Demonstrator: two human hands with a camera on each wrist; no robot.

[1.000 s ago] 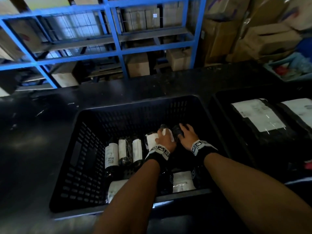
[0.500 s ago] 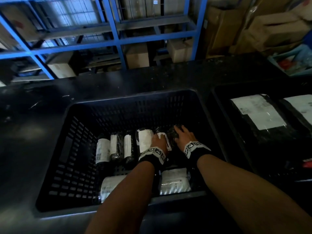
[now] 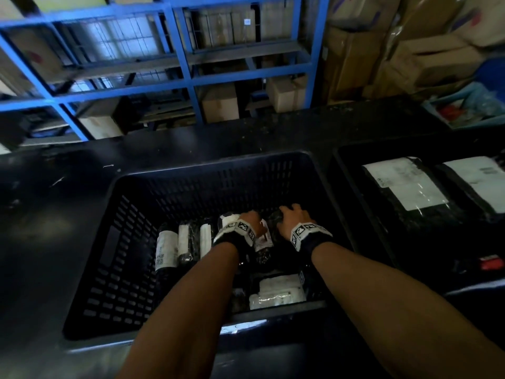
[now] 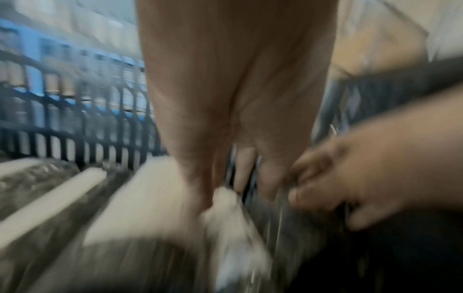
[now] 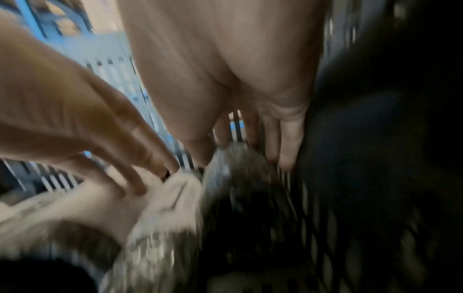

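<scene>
Closest in, two bare forearms are reaching over the near rim of a black slotted crate (image 3: 128,242). Just inside that near wall a flat packet (image 3: 278,292) in clear film with a white label is lying on the crate floor.

Further in, both hands are working side by side at the middle of the crate floor. The left hand (image 3: 250,221) is pointing fingers down over the labelled roll (image 3: 263,243), a dark bundle in crinkled shiny wrap with a white paper label along it. In the blurred left wrist view the thumb and fingers are closing on the roll's pale upper end, pinching it. The right hand (image 3: 293,217) is curling over the dark roll (image 3: 274,222), which is lying just to the right of the labelled one and touching it. That roll is showing only black glinting wrap, with the thumb on one side and the fingers on the other.

Left of the hands, more rolls (image 3: 166,250) of the same kind are lying in a row, labels up.

Beyond the crate's far wall a black table (image 3: 54,201) is stretching out. To the right, a second crate (image 3: 337,165) is holding flat parcels (image 3: 404,184) with white labels. Behind everything, a blue rack (image 3: 188,64) is carrying cardboard boxes (image 3: 220,102).
</scene>
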